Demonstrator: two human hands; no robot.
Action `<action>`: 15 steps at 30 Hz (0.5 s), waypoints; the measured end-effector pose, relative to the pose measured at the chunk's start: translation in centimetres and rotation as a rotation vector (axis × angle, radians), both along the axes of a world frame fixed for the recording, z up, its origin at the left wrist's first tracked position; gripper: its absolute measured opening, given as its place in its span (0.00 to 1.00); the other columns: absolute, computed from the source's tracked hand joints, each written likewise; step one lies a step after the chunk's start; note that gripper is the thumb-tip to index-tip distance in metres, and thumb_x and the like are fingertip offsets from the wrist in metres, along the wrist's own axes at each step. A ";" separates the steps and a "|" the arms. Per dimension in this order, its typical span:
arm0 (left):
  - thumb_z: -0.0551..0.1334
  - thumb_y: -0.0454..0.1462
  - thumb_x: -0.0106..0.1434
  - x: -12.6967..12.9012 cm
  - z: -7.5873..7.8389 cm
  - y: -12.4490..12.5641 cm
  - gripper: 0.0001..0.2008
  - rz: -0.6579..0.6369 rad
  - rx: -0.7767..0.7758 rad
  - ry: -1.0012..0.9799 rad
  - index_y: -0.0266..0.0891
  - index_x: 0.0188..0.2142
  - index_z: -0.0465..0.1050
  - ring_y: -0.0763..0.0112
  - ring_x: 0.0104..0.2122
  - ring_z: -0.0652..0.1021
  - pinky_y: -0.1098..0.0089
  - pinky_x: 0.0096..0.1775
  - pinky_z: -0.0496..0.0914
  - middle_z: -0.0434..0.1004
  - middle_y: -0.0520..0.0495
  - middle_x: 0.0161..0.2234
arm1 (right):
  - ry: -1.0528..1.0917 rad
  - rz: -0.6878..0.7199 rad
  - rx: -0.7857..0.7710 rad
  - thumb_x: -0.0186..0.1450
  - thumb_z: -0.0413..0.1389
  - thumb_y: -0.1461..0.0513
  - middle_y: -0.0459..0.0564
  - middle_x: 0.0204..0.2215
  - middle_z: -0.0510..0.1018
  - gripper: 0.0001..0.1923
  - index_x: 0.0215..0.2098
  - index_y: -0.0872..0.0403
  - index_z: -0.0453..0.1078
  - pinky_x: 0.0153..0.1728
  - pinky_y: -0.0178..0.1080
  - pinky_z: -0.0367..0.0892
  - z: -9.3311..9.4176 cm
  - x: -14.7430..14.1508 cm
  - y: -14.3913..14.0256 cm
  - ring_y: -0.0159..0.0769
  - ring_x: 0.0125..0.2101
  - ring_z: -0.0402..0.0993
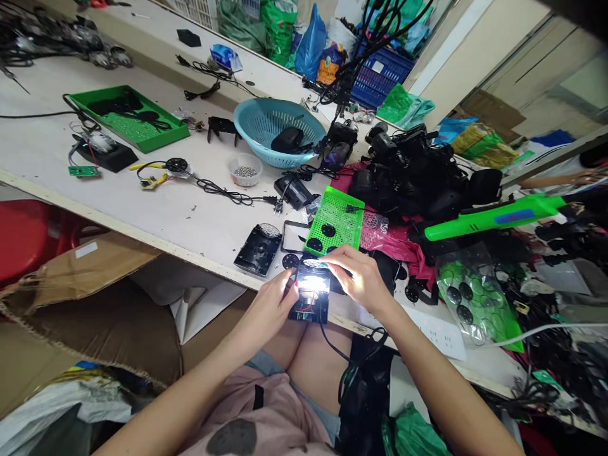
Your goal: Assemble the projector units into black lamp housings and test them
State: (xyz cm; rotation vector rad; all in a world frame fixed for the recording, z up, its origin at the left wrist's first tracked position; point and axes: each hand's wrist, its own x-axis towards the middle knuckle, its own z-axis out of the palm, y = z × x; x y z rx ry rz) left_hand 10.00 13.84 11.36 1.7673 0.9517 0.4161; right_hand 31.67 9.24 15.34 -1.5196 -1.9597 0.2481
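Observation:
My left hand grips the left side of an open black device housing at the table's front edge. A bright white light shines inside it, and red wires show below the glare. At the housing's top end lies a round patterned disc. My right hand has thumb and fingers pinched together at that disc's edge; what sits between them is too small to make out. A black cable hangs from the housing. Left of it lies another open black housing, and a dark disc rests close by.
Behind my hands is a bright green basket with black discs. Farther back stand a blue colander, a cup of screws and a green tray. Black housings pile up at right, near a power strip.

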 end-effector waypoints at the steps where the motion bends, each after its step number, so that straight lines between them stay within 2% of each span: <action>1: 0.49 0.44 0.69 0.0 0.0 -0.2 0.23 0.017 -0.022 -0.036 0.36 0.59 0.66 0.53 0.57 0.73 0.54 0.58 0.66 0.74 0.35 0.56 | 0.012 0.001 0.000 0.72 0.52 0.64 0.50 0.36 0.78 0.13 0.48 0.46 0.77 0.37 0.40 0.70 0.2 -0.2 -0.2 0.35 0.35 0.75; 6: 0.51 0.45 0.68 -0.1 -0.2 -1.2 0.21 0.110 -0.197 -0.254 0.40 0.56 0.66 0.63 0.44 0.77 0.62 0.51 0.72 0.75 0.43 0.44 | 0.038 -0.024 -0.013 0.72 0.52 0.64 0.51 0.37 0.78 0.12 0.45 0.48 0.77 0.39 0.40 0.72 1.4 -0.7 -1.1 0.37 0.38 0.77; 9: 0.53 0.45 0.68 0.1 0.1 -2.1 0.18 0.160 -0.283 -0.368 0.42 0.54 0.66 0.66 0.41 0.76 0.67 0.44 0.74 0.73 0.46 0.42 | 0.104 -0.103 -0.151 0.70 0.55 0.58 0.51 0.39 0.80 0.09 0.43 0.49 0.78 0.42 0.41 0.72 2.8 -0.6 -1.2 0.39 0.41 0.78; 10: 0.53 0.45 0.68 0.2 0.2 -2.4 0.18 0.159 -0.307 -0.387 0.43 0.54 0.66 0.67 0.39 0.76 0.67 0.43 0.74 0.72 0.47 0.42 | 0.150 -0.138 -0.218 0.70 0.55 0.55 0.52 0.42 0.80 0.11 0.45 0.49 0.77 0.45 0.43 0.72 3.3 -0.7 -1.0 0.41 0.44 0.77; 12: 0.55 0.46 0.68 0.4 0.4 -3.0 0.19 0.136 -0.326 -0.388 0.43 0.55 0.66 0.68 0.37 0.76 0.67 0.41 0.74 0.71 0.47 0.41 | 0.226 -0.187 -0.354 0.73 0.47 0.48 0.53 0.46 0.80 0.20 0.48 0.50 0.75 0.48 0.44 0.71 4.0 -0.9 -0.2 0.42 0.48 0.77; 13: 0.56 0.46 0.68 0.4 0.5 -3.4 0.19 0.124 -0.328 -0.385 0.43 0.55 0.65 0.69 0.36 0.76 0.68 0.41 0.74 0.71 0.48 0.41 | 0.241 -0.192 -0.415 0.74 0.43 0.46 0.53 0.45 0.80 0.25 0.47 0.51 0.75 0.47 0.44 0.71 4.2 -1.1 0.2 0.42 0.47 0.77; 15: 0.57 0.46 0.67 0.6 0.5 -3.9 0.18 0.110 -0.341 -0.397 0.42 0.54 0.65 0.69 0.35 0.75 0.69 0.38 0.73 0.72 0.48 0.39 | 0.214 -0.180 -0.513 0.73 0.38 0.43 0.51 0.37 0.82 0.32 0.38 0.51 0.77 0.43 0.42 0.71 4.4 -1.9 1.2 0.41 0.39 0.79</action>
